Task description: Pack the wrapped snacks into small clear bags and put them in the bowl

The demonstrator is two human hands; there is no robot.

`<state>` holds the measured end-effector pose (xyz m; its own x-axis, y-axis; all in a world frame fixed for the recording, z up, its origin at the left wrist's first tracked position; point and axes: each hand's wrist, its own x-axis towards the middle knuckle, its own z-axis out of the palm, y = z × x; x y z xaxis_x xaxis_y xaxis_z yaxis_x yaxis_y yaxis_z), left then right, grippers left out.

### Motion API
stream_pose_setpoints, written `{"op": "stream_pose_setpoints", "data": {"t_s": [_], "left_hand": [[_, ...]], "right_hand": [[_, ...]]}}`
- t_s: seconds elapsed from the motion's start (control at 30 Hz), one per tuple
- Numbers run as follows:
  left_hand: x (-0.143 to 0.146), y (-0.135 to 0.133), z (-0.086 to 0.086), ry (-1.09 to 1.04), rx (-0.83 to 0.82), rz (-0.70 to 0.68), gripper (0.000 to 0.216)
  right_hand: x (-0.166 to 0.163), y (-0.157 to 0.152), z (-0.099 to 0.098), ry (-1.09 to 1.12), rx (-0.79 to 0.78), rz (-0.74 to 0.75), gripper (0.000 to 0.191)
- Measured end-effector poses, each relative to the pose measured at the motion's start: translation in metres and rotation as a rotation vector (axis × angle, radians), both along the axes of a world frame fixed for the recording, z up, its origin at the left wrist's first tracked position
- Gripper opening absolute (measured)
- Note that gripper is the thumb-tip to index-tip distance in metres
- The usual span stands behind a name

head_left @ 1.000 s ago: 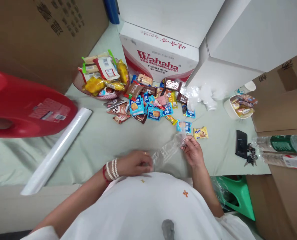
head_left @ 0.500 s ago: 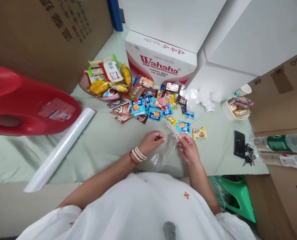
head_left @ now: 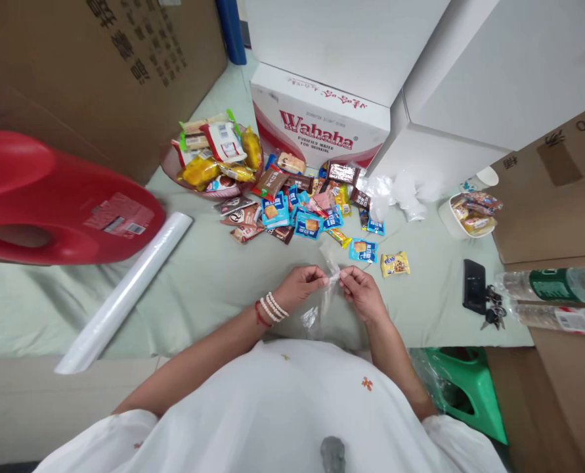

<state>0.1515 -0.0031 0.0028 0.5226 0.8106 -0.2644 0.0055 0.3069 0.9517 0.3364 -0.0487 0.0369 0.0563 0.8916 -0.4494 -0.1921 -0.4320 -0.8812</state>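
Observation:
A clear plastic bag hangs gathered into a narrow neck between my two hands. My left hand, with a beaded bracelet and a red string at the wrist, pinches the neck from the left. From the right, my right hand pinches the same neck between thumb and fingers. The bag's loose top flares out above the fingers, and its lower part falls toward my shirt. Just beyond lie a blue snack packet and a yellow cookie packet.
Behind the hands spreads a heap of wrapped snacks. A pink bowl of snacks stands at back left, a white tub at right. A plastic roll, red jug, Wahaba-style red-lettered carton and bottles surround the cloth.
My left hand has closed on the bag's neck. My right hand has shifted slightly left with the bag, which is now bunched tighter between both hands.

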Motion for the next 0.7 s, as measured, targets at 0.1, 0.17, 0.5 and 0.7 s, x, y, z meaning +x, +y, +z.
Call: {"op": "stream_pose_setpoints", "data": {"t_s": [0.1,0.17,0.5,0.7], "left_hand": [[-0.004,-0.004,0.001,-0.007,-0.022,-0.007,0.046],[-0.003,-0.006,0.002,0.012,-0.019,0.012,0.045],[-0.003,-0.007,-0.002,0.09,0.045,0.123,0.048],[0.0,-0.01,0.004,0.047,-0.015,0.05,0.048]], "right_hand": [[0.0,-0.004,-0.002,0.004,0.003,-0.043,0.044],[-0.003,-0.007,-0.002,-0.039,0.043,-0.055,0.043],[-0.002,-0.012,-0.004,-0.167,0.122,0.021,0.03],[0.005,-0.014,-0.005,-0.142,0.115,0.008,0.025]]}}
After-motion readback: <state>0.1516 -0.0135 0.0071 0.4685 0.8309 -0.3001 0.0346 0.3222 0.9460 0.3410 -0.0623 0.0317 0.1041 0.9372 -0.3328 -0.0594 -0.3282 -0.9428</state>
